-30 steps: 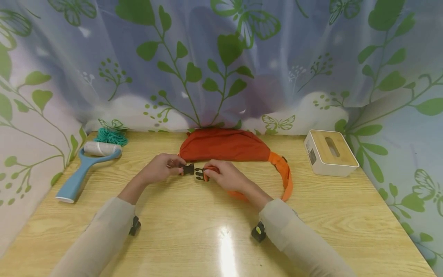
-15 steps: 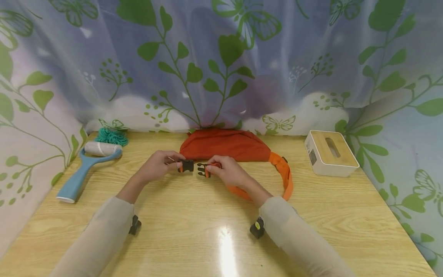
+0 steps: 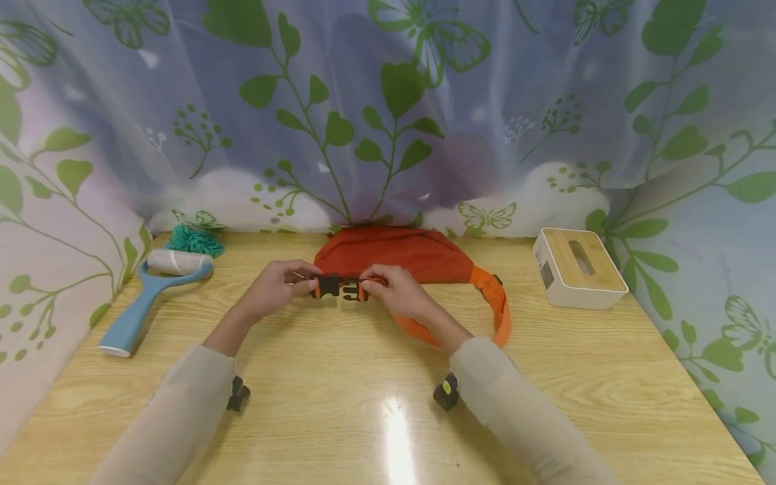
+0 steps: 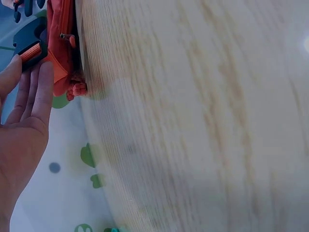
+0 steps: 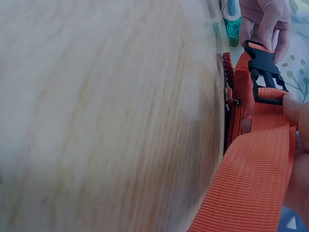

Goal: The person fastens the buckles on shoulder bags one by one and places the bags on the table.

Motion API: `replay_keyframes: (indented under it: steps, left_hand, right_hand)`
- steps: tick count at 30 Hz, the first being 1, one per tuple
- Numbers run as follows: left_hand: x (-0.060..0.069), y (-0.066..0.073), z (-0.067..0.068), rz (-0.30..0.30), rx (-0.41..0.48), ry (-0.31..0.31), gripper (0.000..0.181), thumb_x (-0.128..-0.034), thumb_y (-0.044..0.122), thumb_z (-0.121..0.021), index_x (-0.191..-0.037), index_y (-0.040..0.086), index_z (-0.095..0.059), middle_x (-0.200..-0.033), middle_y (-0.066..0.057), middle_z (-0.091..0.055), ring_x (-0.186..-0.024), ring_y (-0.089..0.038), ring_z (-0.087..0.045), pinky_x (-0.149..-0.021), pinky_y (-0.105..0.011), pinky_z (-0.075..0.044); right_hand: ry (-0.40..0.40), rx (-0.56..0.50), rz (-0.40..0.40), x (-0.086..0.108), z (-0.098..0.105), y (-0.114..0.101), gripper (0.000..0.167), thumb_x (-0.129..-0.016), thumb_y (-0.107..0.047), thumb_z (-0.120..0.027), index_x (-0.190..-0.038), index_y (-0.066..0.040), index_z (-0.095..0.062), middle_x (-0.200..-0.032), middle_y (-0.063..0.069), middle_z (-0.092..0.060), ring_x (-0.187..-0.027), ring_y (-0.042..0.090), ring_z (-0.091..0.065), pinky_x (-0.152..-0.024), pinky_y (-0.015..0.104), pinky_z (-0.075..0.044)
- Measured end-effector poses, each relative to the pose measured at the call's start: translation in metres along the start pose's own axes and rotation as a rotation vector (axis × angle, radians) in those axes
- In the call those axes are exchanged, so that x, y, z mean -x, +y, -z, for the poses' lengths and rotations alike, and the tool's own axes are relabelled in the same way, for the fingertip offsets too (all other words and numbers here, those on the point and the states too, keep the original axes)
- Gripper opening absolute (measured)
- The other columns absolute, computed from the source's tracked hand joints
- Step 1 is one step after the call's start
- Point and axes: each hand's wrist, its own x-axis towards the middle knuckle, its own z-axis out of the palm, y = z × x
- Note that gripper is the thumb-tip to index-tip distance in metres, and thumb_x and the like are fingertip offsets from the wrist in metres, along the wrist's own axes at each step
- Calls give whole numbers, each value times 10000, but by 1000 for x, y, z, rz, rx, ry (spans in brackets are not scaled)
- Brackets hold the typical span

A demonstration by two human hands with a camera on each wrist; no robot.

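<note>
A red waist bag [image 3: 394, 254] lies at the back of the table, its orange strap [image 3: 503, 310] looping out to the right. My left hand [image 3: 277, 288] pinches the black socket half of the side-release buckle [image 3: 329, 285] by its strap end, between thumb and fingers. Facing it, my right hand [image 3: 399, 295] pinches the pronged buckle half [image 3: 351, 292]. Both halves are held in front of the bag. In the right wrist view the prongs [image 5: 267, 79] line up with the socket [image 5: 262, 60] and look close to its mouth; whether they touch, I cannot tell.
On the left of the wooden table [image 3: 339, 391] lie a blue-handled lint roller [image 3: 142, 306] and a bundle of teal cord [image 3: 194, 240]. A tissue box with a wooden lid [image 3: 578, 269] stands at the right. A patterned curtain [image 3: 388, 135] hangs behind.
Both hands have risen slightly in the head view, toward the bag. The gap between the two buckle halves has narrowed, and the pronged half has turned more level with the socket.
</note>
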Motion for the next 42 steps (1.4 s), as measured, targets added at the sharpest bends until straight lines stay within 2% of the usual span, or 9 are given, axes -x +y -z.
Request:
replay_keyframes:
  steps: [8, 13, 21, 26, 34, 42]
  left_hand:
    - [0, 0, 0, 17, 54, 5, 289, -1003, 107, -659, -1267, -11, -674, -1244, -196, -658, -1054, -347, -660, -863, -505, -577]
    - [0, -1, -1, 11, 61, 12, 282, -1003, 106, -659, -1258, -13, -679, -1239, -197, -659, -1047, -343, -661, -851, -500, -582]
    - [1, -2, -1, 15, 79, 18, 283, -1005, 95, -652, -1262, -22, -672, -1227, -205, -658, -990, -322, -664, -852, -502, -581]
    - [0, -3, -3, 29, 106, 27, 267, -999, 85, -660, -1237, -35, -673, -1144, -213, -667, -932, -296, -671, -841, -494, -588]
    - [-1, -3, -5, 60, 197, 31, 246, -1007, 71, -643, -1210, -67, -645, -1158, -223, -620, -924, -300, -658, -857, -494, -585]
    - [-4, -5, -7, 80, 227, 51, 247, -1007, 74, -644, -1200, -79, -621, -1125, -211, -623, -916, -217, -658, -854, -478, -589]
  right_hand:
    - [25, -20, -13, -9, 1, 1, 218, -1049, -171, -587, -1200, -61, -699, -994, 34, -689, -870, 230, -622, -747, 310, -539]
    - [44, -31, -31, -11, -1, 4, 225, -1048, -186, -591, -1205, -72, -706, -993, 27, -684, -827, 168, -570, -728, 299, -512]
    - [57, -49, -66, -12, -1, 5, 244, -1046, -203, -594, -1225, -82, -707, -983, 30, -678, -794, 177, -538, -708, 302, -481]
    - [60, -75, -78, -15, -2, 5, 253, -1045, -214, -596, -1229, -78, -703, -993, 41, -669, -794, 174, -510, -704, 298, -463]
    - [55, -112, -83, -16, -4, 6, 253, -1037, -222, -614, -1221, -76, -706, -1084, 48, -673, -840, 178, -514, -733, 296, -463]
    - [35, -129, -68, -17, -6, 7, 276, -1046, -236, -599, -1256, -83, -693, -1191, 51, -671, -928, 192, -556, -787, 320, -493]
